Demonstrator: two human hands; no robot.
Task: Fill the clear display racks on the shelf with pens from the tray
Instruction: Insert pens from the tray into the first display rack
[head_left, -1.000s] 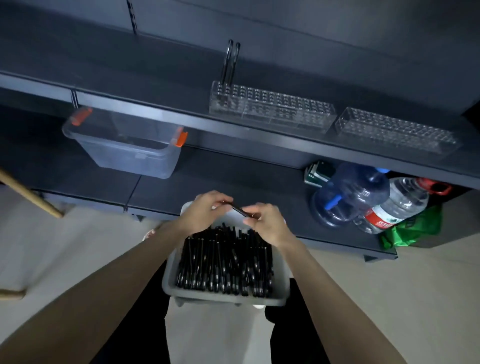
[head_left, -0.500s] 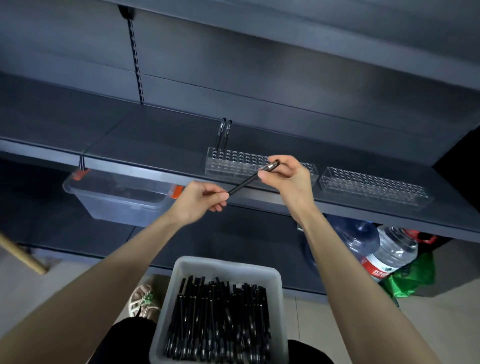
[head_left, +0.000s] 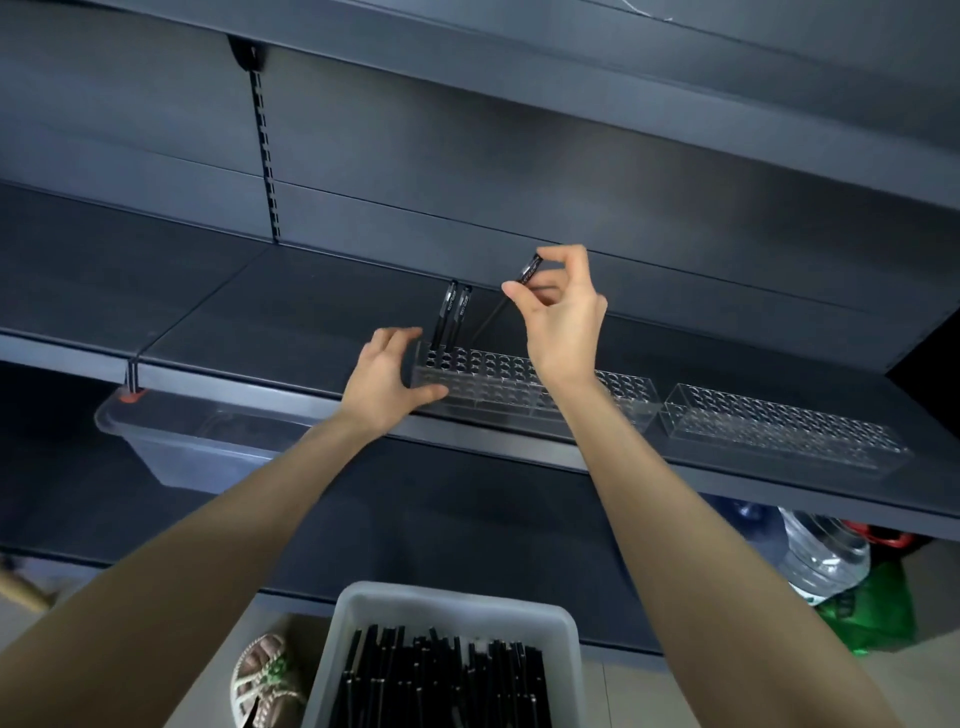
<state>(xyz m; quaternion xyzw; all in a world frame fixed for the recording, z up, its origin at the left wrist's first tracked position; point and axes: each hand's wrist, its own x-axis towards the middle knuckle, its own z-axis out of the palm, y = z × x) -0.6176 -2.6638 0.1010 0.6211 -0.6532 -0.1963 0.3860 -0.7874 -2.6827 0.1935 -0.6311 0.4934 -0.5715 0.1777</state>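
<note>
Two clear display racks stand on the dark shelf (head_left: 218, 322). The left rack (head_left: 498, 379) has two black pens (head_left: 451, 317) upright in its back left holes. My left hand (head_left: 387, 382) holds that rack's left end, fingers behind and thumb in front. My right hand (head_left: 558, 317) pinches a black pen (head_left: 529, 270) by its top, tilted, its tip pointing down toward the rack's back row. The right rack (head_left: 779, 426) holds nothing. A grey tray (head_left: 457, 605) with several black pens lies low in the middle, on my lap.
A clear storage bin (head_left: 197, 447) with orange latches sits on the lower shelf at left. Water bottles (head_left: 826, 551) and a green bag (head_left: 878, 608) stand at lower right. A sandalled foot (head_left: 265, 675) shows left of the tray.
My right hand has carried the pen up from the tray to above the left rack. My left hand let go of the pen and took hold of the rack's left end.
</note>
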